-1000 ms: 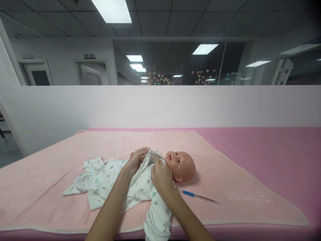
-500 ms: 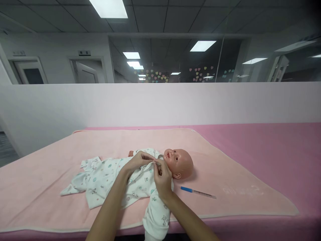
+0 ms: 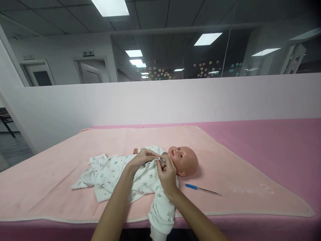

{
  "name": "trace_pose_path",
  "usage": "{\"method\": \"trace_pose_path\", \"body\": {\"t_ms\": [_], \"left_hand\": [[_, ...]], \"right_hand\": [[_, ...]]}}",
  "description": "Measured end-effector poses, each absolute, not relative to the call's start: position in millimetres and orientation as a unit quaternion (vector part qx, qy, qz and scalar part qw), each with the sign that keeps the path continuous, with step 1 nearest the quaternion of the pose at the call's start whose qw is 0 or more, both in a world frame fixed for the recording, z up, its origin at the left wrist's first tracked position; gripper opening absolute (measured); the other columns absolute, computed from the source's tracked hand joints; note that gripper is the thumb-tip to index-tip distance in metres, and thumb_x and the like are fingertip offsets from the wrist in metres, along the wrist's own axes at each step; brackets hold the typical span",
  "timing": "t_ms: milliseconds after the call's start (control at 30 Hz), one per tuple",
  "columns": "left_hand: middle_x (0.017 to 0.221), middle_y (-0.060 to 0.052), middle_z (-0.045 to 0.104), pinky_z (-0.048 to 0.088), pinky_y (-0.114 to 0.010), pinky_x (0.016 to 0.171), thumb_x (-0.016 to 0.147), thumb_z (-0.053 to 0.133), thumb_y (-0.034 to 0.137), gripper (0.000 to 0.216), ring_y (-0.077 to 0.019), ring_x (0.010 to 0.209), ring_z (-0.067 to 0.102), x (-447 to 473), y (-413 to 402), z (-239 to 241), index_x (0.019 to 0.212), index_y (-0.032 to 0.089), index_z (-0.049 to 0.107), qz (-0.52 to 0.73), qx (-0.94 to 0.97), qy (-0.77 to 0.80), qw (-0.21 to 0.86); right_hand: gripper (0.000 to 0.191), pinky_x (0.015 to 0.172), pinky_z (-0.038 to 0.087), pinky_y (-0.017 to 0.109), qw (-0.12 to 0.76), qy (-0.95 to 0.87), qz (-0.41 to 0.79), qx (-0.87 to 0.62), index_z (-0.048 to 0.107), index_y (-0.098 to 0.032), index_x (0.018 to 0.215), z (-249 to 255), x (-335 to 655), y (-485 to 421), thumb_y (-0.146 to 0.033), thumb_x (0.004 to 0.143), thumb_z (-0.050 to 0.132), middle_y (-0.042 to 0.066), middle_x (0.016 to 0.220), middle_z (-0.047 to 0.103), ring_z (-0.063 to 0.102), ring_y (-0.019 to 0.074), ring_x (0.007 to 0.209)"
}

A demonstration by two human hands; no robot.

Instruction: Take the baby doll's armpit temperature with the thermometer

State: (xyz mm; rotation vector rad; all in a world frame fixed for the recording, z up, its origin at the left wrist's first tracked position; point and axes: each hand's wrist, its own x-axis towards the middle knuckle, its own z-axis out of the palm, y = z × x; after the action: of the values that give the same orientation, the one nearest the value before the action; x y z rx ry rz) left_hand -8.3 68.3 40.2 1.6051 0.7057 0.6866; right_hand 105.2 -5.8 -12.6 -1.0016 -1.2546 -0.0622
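Note:
A baby doll point(image 3: 187, 160) lies on its back with its head to the right, dressed in a white printed romper point(image 3: 147, 177). My left hand point(image 3: 143, 159) pinches the romper's front edge at the chest, just below the neck. Close against it, my right hand point(image 3: 167, 172) is closed on the same edge near the collar, beside the doll's chin. A small fold of white cloth shows between my fingertips; any fastener there is too small to make out. One sleeve hangs toward me over the table's front edge.
A peach mat point(image 3: 238, 170) lies under the doll, on a pink surface point(image 3: 283, 144). A pen with a blue cap point(image 3: 203, 189) rests on the mat right of my right hand. Behind stands a low white partition point(image 3: 160, 102) with glass above it.
The whole view has shifted and tilted a little, so the doll and hands sit slightly further right. Both hands keep their grip on the romper's edge, with small finger movement.

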Motion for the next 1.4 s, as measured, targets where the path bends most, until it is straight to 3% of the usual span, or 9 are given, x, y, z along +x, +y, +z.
{"method": "trace_pose_path", "body": {"t_ms": [200,367,633,833,1233,1400], "left_hand": [[0.058,-0.002,0.063,0.034,-0.019,0.047,0.064,0.07,0.034,0.027,-0.0083,0.051,0.05,-9.7,65.1,42.4,0.081,0.013,0.072,0.288,0.704,0.301,0.576],[0.067,-0.004,0.065,0.042,-0.022,0.062,0.061,0.073,0.029,0.031,-0.014,0.067,0.058,-12.4,60.3,48.1,0.088,0.013,0.071,0.271,0.712,0.254,0.596],[0.071,-0.005,0.068,0.042,-0.023,0.068,0.061,0.072,0.024,0.026,-0.015,0.071,0.058,-10.5,61.1,46.6,0.085,0.013,0.071,0.272,0.733,0.274,0.56],[0.066,-0.002,0.065,0.04,-0.021,0.062,0.062,0.068,0.021,0.021,-0.0136,0.066,0.056,-9.9,63.7,45.8,0.082,0.015,0.071,0.268,0.73,0.287,0.56],[0.072,-0.001,0.06,0.038,-0.022,0.069,0.063,0.065,0.021,0.011,-0.014,0.073,0.053,-11.5,58.4,49.0,0.073,0.015,0.065,0.258,0.724,0.275,0.578],[0.07,0.0,0.055,0.035,-0.022,0.065,0.064,0.063,0.022,0.012,-0.0133,0.072,0.049,-12.4,56.0,50.3,0.074,0.016,0.062,0.255,0.721,0.283,0.578]], "right_hand": [[0.014,0.057,0.043,0.024,0.688,-0.564,-0.024,-0.457,0.055,-0.018,0.089,-11.9,105.7,-7.2,-0.022,0.086,0.042,0.002,0.078,0.056,0.048,0.0107,0.056],[0.013,0.062,0.044,0.025,0.691,-0.565,-0.028,-0.45,0.055,-0.018,0.087,-12.2,106.2,-7.3,-0.021,0.087,0.043,0.003,0.079,0.057,0.051,0.0121,0.063],[0.014,0.057,0.043,0.024,0.686,-0.561,-0.015,-0.463,0.056,-0.018,0.086,-12.4,106.9,-7.2,-0.022,0.087,0.043,0.002,0.075,0.057,0.05,0.0117,0.06],[0.016,0.05,0.041,0.023,0.694,-0.556,0.009,-0.456,0.055,-0.017,0.09,-12.7,106.1,-8.0,-0.023,0.085,0.041,0.002,0.071,0.057,0.047,0.0101,0.049],[0.016,0.052,0.042,0.023,0.695,-0.554,-0.007,-0.459,0.055,-0.017,0.086,-15.4,106.2,-5.1,-0.02,0.085,0.039,0.002,0.071,0.058,0.048,0.0104,0.052],[0.02,0.059,0.046,0.025,0.696,-0.561,-0.018,-0.449,0.058,-0.017,0.081,-13.0,106.8,-5.9,-0.018,0.085,0.039,0.004,0.076,0.061,0.056,0.0135,0.066]]}}
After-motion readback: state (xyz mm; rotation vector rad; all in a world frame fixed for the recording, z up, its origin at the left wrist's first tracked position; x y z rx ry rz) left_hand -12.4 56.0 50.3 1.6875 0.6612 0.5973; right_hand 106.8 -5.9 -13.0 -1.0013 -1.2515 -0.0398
